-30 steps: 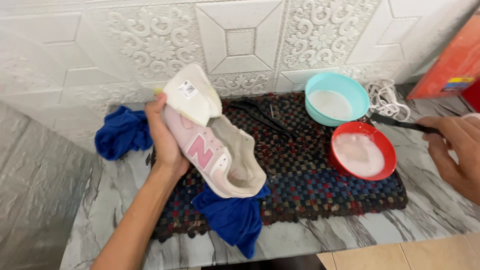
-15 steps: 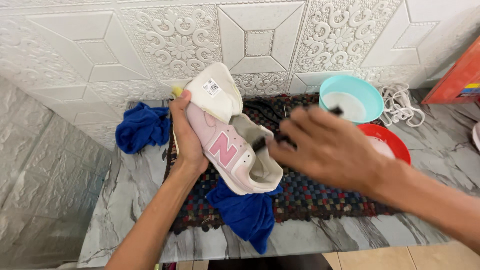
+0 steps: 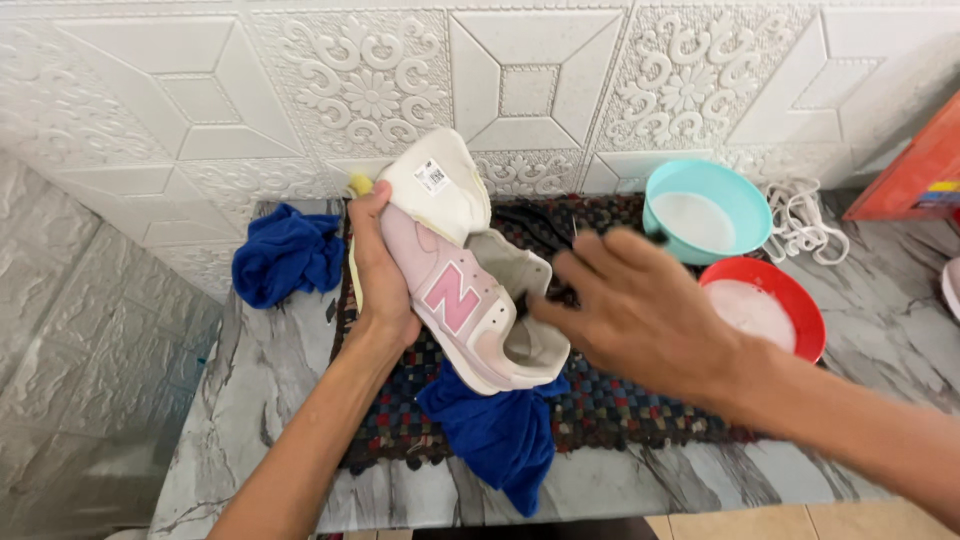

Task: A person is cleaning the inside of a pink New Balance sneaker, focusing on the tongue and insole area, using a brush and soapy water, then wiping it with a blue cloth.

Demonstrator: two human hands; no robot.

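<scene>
The left hand (image 3: 380, 270) is raised from the lower left on a bare forearm, its grip closed, thumb uppermost. The right hand (image 3: 640, 315) is extended from the right, fingers (image 3: 575, 275) curled and motion-blurred.

One head camera looks steeply down from close above at a marble counter (image 3: 250, 400) set against a white embossed wall (image 3: 300, 90) straight ahead.

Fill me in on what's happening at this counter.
A person's left hand holds a pink and white sneaker tilted above a dark woven mat. The right hand presses a dark brush, mostly hidden, into the shoe's opening. Blue cloths and a teal bowl and red bowl of whitish liquid sit nearby.
</scene>
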